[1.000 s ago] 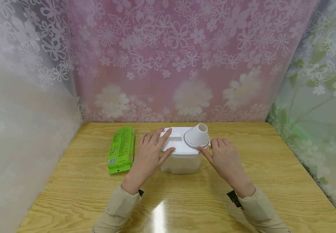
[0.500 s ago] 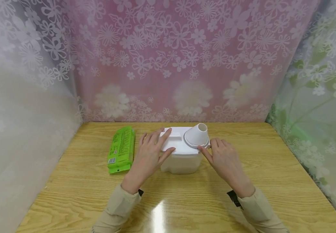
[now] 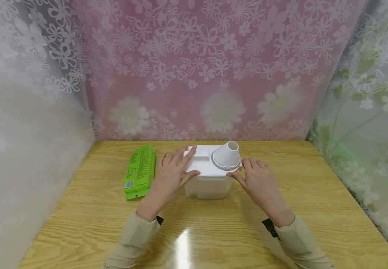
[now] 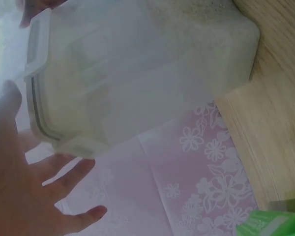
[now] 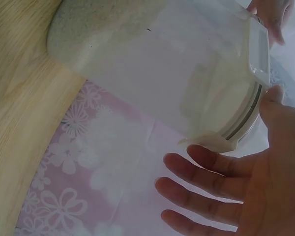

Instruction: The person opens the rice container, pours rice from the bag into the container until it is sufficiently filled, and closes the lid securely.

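Observation:
In the head view, a clear plastic storage container (image 3: 210,188) stands upright on the table, with a white lid (image 3: 210,170) on top. The lid has a raised handle and a white cone-shaped cup (image 3: 226,156) at its right end. Pale grain-like contents (image 5: 96,32) show at the container's bottom in the right wrist view. My left hand (image 3: 167,177) touches the lid's left end, fingers spread, thumb by the front edge. At the right end, my right hand (image 3: 259,181) has its thumb on the lid's front edge; its fairly straight fingers reach a side clip (image 5: 211,141).
A green printed packet (image 3: 140,172) lies on the wooden table (image 3: 227,231), left of the container. Floral curtains (image 3: 194,74) close off the back and both sides.
Both thumbs have slid slightly toward the front edge of the lid. My left hand has shifted a little to the left. The green packet has stayed put.

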Tool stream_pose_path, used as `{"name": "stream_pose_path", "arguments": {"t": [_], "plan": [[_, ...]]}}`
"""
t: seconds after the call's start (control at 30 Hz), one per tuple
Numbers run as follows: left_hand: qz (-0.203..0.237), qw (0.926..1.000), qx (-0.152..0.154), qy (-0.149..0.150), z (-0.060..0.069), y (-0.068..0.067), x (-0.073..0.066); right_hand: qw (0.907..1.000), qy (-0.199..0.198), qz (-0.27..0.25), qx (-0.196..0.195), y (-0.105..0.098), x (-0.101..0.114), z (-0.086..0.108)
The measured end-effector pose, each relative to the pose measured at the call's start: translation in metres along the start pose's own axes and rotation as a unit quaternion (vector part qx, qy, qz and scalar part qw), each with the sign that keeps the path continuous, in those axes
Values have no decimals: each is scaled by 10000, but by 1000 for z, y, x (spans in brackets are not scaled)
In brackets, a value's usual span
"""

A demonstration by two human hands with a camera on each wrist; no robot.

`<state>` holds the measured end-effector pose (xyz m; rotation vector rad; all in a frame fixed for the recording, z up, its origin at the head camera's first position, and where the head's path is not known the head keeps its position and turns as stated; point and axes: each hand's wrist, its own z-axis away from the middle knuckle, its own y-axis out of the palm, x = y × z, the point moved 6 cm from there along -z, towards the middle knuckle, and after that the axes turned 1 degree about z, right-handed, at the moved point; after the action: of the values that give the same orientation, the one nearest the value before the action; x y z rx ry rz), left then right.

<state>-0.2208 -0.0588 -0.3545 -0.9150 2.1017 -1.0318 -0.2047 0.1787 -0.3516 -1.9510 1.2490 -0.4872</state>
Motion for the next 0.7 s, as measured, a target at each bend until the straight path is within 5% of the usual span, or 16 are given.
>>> {"name": "stream_pose_path", "arguments": {"t": [0.3,0.7], "plan": [[-146,9998,45,99,12,0,4,9998,-175,12,-46,3,4,0],[-175,9998,30,-30,-1,5,7,9997,-73,-152,-169,16,2,-8]]}}
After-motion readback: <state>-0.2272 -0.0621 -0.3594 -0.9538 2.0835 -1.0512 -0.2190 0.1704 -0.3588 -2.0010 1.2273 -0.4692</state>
